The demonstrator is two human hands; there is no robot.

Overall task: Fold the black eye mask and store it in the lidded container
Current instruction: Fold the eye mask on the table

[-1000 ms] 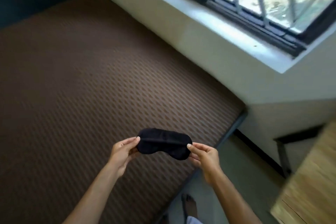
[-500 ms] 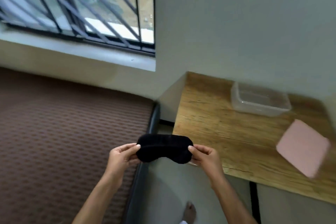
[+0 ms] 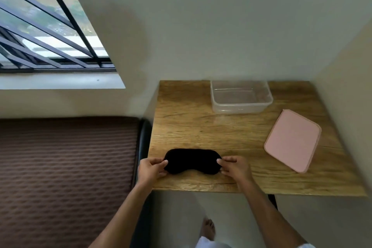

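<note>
The black eye mask is stretched out flat over the near left part of the wooden table. My left hand pinches its left end and my right hand pinches its right end. A clear plastic container stands without its lid at the back of the table. Its pink lid lies flat on the table to the right, apart from the container.
A brown patterned mattress lies left of the table, with a dark bed frame edge between them. A barred window is at upper left. Walls close off the table at the back and right. My bare foot is on the floor below.
The view has swung from the mattress to the table. Both hands have carried the mask over the table's near left part, still holding its two ends.
</note>
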